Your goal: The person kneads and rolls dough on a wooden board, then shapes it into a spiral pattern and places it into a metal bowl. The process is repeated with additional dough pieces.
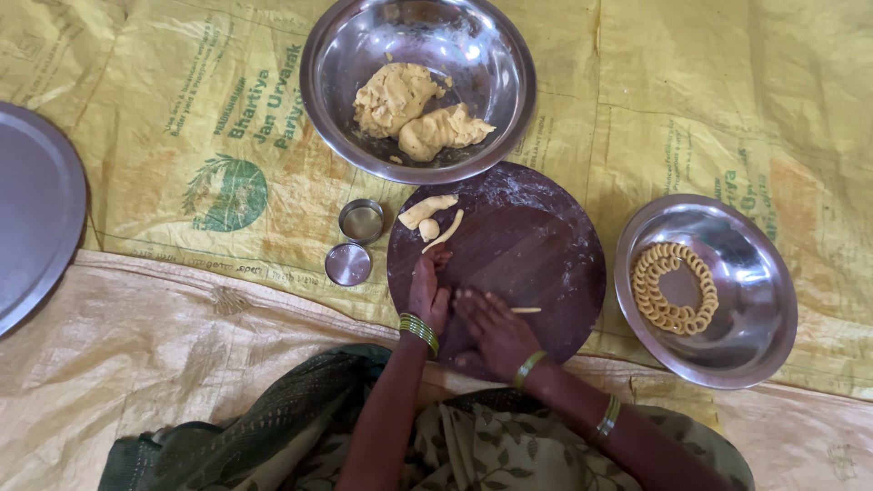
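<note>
From left to right: a flat steel plate point(36, 209); two small round tins point(355, 244); our left hand point(427, 291), fingers together, flat on the round dark board point(536, 245). Our right hand point(496, 329), fingers flat and together, lies nearer the thin dough strip point(525, 310), which runs crosswise just right of its fingertips. A bowl of dough rings point(675, 288) sits rightmost.

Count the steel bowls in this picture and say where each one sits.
2. One steel bowl holding dough sits above the round board; the other steel bowl, holding a ring-shaped coil, sits to the board's right. None seem hidden.
</note>
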